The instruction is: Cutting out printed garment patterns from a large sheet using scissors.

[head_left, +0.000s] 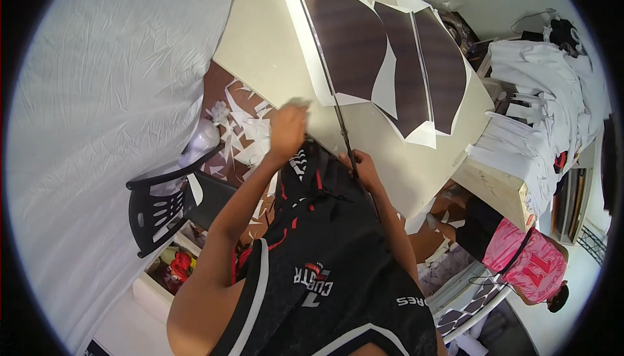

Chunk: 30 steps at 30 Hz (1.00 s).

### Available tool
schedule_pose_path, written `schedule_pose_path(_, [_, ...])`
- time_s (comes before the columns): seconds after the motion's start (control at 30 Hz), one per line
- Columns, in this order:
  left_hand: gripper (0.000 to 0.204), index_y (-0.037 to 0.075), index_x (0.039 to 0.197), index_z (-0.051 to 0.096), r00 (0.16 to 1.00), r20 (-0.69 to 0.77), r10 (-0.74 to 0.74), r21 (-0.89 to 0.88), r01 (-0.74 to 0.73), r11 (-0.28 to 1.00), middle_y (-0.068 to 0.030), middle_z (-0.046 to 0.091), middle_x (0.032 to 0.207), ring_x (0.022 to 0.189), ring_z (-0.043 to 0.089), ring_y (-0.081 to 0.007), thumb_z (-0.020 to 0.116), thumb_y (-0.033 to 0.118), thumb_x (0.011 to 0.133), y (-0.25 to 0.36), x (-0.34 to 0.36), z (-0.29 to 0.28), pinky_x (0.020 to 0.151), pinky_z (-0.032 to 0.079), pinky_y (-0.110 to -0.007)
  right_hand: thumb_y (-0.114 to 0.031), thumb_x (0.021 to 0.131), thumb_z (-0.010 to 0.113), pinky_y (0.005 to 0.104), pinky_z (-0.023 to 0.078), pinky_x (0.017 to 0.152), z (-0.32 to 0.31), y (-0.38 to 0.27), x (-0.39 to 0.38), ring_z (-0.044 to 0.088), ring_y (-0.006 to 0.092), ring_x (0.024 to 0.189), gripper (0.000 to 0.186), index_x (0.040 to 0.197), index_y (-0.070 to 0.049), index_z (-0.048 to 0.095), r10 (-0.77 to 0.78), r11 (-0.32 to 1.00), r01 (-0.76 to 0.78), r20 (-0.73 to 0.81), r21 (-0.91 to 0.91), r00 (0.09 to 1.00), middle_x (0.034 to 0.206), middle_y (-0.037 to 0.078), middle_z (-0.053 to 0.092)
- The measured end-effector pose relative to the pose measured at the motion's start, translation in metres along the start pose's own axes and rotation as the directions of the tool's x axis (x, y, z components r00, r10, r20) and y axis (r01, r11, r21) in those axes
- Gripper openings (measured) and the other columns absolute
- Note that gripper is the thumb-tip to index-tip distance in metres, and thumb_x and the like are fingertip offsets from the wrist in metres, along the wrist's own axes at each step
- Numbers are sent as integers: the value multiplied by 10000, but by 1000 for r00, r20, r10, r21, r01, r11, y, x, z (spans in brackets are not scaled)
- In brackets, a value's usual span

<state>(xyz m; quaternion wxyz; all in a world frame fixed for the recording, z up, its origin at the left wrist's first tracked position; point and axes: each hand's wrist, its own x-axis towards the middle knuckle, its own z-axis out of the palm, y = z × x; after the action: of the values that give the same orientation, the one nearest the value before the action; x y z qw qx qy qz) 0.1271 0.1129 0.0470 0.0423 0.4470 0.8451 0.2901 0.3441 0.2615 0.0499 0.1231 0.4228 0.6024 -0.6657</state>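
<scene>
My right hand (365, 169) is closed round the handles of long dark scissors (346, 136) at the table's near edge. Their blades point away from me and reach the lower edge of a white sheet printed with a dark panel (354, 38). Over the same edge, further left, my left hand (289, 128) is raised. Motion smears its fingers, and I make out nothing held in it. Right of the first sheet lies another dark printed panel (406, 63) with white margins, and beside it a third dark panel (442, 63). All of them rest on the cream table (273, 38).
White offcuts (250, 132) litter the brown floor left of the table. A black plastic chair (166, 210) stands there, beside a hanging white sheet (123, 76). At right, white cloth (533, 76) is piled up, and a person in a pink shirt (530, 258) is nearby.
</scene>
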Motion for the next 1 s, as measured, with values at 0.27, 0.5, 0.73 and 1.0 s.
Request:
schedule_pose_path(0.27, [572, -6, 1501, 317, 990, -105, -94, 83, 103, 991, -182, 323, 1553, 1448, 290, -335, 461, 146, 968, 19, 66, 75, 1184, 211, -481, -493, 782, 794, 323, 388, 533, 10, 17, 23, 467, 105, 554, 544, 674, -7, 574, -26, 990, 13, -95, -142, 995, 578, 14, 518])
schedule_pose_path(0.5, [579, -18, 1522, 261, 989, 2, -147, 276, 141, 951, -164, 263, 1590, 1491, 214, -296, 387, 192, 997, 9, 54, 82, 1209, 155, -478, -447, 792, 806, 284, 380, 482, 12, 11, 19, 496, 99, 489, 505, 640, -21, 580, -12, 996, 4, -97, -86, 995, 523, 11, 513])
schedule_pose_path(0.73, [593, -34, 1511, 283, 991, 5, -131, 297, 123, 947, -173, 266, 1589, 1489, 221, -295, 410, 194, 978, 12, 55, 78, 1207, 159, -481, -429, 804, 805, 278, 377, 459, 15, -9, 34, 509, 90, 466, 491, 614, -49, 559, -31, 1000, 31, -73, -1, 997, 518, 5, 520])
schedule_pose_path(1.0, [589, -48, 1490, 325, 993, -16, -121, 246, 121, 962, -181, 295, 1578, 1482, 244, -300, 451, 178, 961, 10, 56, 77, 1197, 181, -475, -388, 831, 801, 248, 359, 408, 18, -49, 62, 478, 88, 415, 439, 639, -91, 540, 14, 999, -11, -65, 49, 998, 521, 0, 514])
